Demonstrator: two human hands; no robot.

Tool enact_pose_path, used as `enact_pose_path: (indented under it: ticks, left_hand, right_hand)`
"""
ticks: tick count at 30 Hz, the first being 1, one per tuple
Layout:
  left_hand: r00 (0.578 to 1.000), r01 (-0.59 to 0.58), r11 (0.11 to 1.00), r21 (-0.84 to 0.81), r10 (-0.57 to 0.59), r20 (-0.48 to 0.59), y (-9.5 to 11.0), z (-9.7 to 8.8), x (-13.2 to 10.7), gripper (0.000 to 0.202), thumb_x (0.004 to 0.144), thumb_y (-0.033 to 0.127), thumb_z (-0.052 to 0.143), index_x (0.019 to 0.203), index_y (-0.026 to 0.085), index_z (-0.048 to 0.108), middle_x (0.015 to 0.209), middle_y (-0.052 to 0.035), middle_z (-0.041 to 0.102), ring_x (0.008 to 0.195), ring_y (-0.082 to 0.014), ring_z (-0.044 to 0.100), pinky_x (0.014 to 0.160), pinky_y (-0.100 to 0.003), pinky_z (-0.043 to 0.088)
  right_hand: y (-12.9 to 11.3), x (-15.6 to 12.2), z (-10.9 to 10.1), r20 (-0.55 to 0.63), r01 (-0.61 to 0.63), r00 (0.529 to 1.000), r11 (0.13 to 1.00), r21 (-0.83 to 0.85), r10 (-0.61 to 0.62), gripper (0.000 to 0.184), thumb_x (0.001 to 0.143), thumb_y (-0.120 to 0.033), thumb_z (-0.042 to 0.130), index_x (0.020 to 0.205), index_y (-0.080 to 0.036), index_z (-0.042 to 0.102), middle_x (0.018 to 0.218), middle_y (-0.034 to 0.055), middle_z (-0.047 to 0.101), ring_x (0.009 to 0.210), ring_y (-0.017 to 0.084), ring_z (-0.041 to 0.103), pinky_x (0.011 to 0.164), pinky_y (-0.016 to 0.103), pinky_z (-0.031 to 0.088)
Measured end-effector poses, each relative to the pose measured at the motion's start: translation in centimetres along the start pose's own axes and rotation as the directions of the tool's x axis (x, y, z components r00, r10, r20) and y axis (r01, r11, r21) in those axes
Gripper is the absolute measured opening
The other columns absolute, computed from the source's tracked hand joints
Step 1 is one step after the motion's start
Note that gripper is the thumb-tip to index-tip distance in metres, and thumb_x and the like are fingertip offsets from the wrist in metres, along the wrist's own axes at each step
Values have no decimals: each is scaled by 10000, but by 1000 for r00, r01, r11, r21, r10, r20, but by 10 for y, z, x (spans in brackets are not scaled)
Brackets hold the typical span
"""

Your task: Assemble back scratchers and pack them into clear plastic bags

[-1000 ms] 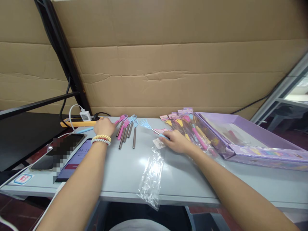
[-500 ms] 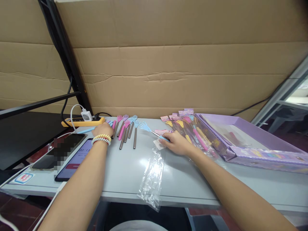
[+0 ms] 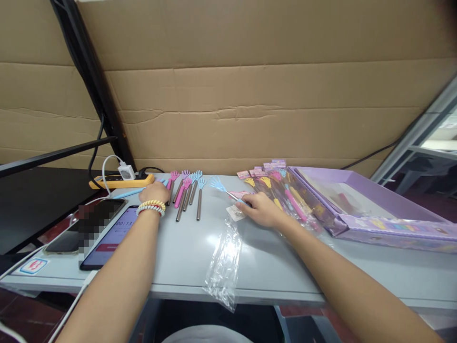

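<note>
The blue back scratcher [image 3: 228, 193] is located above the middle of the table [image 3: 178, 252], its fanned head directed away and to the left. The right hand [image 3: 263, 209] grips its handle, fingers curled, the forearm entering from the lower right. Contact between scratcher and tabletop cannot be confirmed.

The left hand [image 3: 154, 192] is extended forward with its back uppermost, wristbands [image 3: 151, 207] at the wrist. It is positioned beside the loose scratchers [image 3: 199, 205] — pink, purple and blue heads, metal shafts. Its fingertips are hidden; whether it grips anything cannot be told.

Containers: a clear plastic bag [image 3: 224, 267] lies flat below the held scratcher, its near end over the table edge. Clear sleeves [image 3: 293, 202] to the right contain scratchers with yellow, pink and blue heads. Beyond them, an open purple box [image 3: 392, 193] holds a clear packet with a pink item [image 3: 345, 204].

At far left: a yellow power strip [image 3: 143, 181] and, nearer the person, two phones [image 3: 116, 233].
</note>
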State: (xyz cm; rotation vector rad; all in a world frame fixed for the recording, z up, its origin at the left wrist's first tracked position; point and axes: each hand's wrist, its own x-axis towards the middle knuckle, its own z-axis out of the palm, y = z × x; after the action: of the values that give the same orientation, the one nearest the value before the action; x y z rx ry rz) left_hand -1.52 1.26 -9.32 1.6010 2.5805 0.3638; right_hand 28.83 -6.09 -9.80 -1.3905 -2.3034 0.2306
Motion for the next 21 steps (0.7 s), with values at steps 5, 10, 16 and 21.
enact_pose_path:
  ticks: [5, 10, 16, 21]
  left_hand:
    - [1000, 25, 999, -20, -25, -3, -1, -2, -1, 435, 752, 300, 493, 1116, 101, 624, 1188, -229, 595, 1065, -342, 574, 821, -421, 467]
    - [964, -155, 988, -21, 147, -222, 8, -3, -7, 418, 789, 327, 450, 1082, 87, 630, 1166, -229, 586, 1095, -346, 540, 866, -413, 448]
    - [669, -743, 654, -145, 732, -126, 42, 4, -46, 338, 846, 413, 425, 939, 172, 642, 944, -79, 666, 904, -221, 596, 818, -324, 447]
    - [295, -943, 283, -174, 955, -45, 64, 18, -85, 427, 855, 470, 440, 1116, 173, 602, 1059, -89, 622, 1036, -230, 537, 898, -344, 413]
  right_hand:
    - [-2, 1, -2, -29, -139, 990, 990, -26, 138, 395, 846, -427, 446, 539, -188, 376, 498, -14, 409, 484, 102, 316, 502, 266, 200]
    - [-1, 2, 0, -35, -180, 983, 982, -55, 178, 251, 819, -371, 475, 648, -189, 500, 523, -9, 455, 509, 118, 361, 513, 262, 208]
    - [4, 4, 5, -54, -201, 979, 978, -48, 199, 211, 833, -347, 452, 827, -185, 587, 598, 15, 548, 560, 134, 441, 531, 246, 223]
    - [3, 6, 5, -97, -299, 951, 952, -62, 292, 280, 862, -395, 402, 797, -183, 574, 665, 40, 597, 576, 141, 477, 530, 249, 233]
